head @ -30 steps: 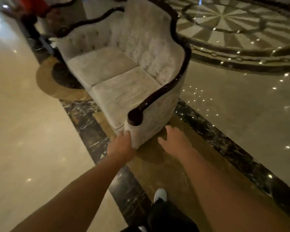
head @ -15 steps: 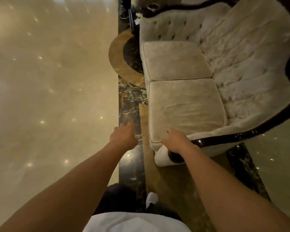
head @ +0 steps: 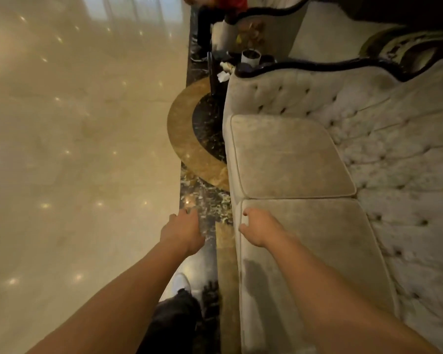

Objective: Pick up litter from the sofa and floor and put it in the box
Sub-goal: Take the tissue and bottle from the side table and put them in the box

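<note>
The floor [head: 74, 149] is polished cream marble with small ceiling-light reflections; a dark veined marble strip [head: 202, 200] runs along its right edge, and a tan ring inlay [head: 182, 139] with a dark centre lies beside the sofa's far front corner. The sofa [head: 368, 154] is a pale, button-tufted two-seater with dark glossy wood trim along the top of its backrest; both seat cushions [head: 287, 159] are bare of litter. The left hand [head: 183, 232] hangs above the dark strip with its fingers loosely curled and nothing in it. The right hand [head: 257, 229] hovers over the front edge of the near cushion, fingers curled inward, holding nothing. A white shoe [head: 182, 283] and a dark trouser leg [head: 172, 325] show between the forearms. Behind the sofa's far armrest stands a dark side table [head: 216, 80] carrying crumpled white paper [head: 224, 74] and a white cylindrical container [head: 251, 57]; whether the container is the box cannot be told. A person in a red top [head: 228, 3] is partly visible at the top edge. No legible writing or brand marks appear.
</note>
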A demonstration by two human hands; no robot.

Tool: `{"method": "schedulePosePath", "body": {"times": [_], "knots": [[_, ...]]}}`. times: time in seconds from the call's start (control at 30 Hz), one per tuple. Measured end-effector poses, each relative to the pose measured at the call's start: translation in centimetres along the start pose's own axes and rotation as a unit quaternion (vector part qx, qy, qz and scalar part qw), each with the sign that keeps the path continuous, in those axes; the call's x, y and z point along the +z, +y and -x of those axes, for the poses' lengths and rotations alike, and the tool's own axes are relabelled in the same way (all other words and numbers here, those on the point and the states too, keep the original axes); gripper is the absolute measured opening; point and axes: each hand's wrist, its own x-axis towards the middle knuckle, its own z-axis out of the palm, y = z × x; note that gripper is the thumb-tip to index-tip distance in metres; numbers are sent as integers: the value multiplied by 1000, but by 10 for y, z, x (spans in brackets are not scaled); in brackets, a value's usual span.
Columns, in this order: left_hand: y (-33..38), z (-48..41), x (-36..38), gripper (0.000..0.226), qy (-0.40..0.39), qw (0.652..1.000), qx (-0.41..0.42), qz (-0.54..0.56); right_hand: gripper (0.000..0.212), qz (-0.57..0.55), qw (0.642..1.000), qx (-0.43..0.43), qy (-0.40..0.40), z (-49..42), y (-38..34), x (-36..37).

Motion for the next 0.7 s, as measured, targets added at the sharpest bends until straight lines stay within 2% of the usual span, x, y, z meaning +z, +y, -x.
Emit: {"method": "schedulePosePath", "body": {"times": [0.13, 0.27, 0.43, 0.6, 0.7], "knots": [[-15, -110, -76, 55, 1, 1000, 4, 5, 42, -35, 999, 21, 10, -93, -44, -64], [-20, -212, -144, 48, -5, 1000, 10, -1, 45, -21, 999, 35, 4, -178, -76, -127], [-15, -361, -203, 49, -6, 999, 35, -22, 42, -20, 999, 49, -5, -313, -93, -195], [-9, -505, -261, 50, -50, 997, 37, -38, 49, -48, 997, 56, -13, -449, -111, -260], [2, -586, -300, 50, -49, 997, 47, -32, 52, -46, 995, 82, -27, -528, -117, -313]]}}
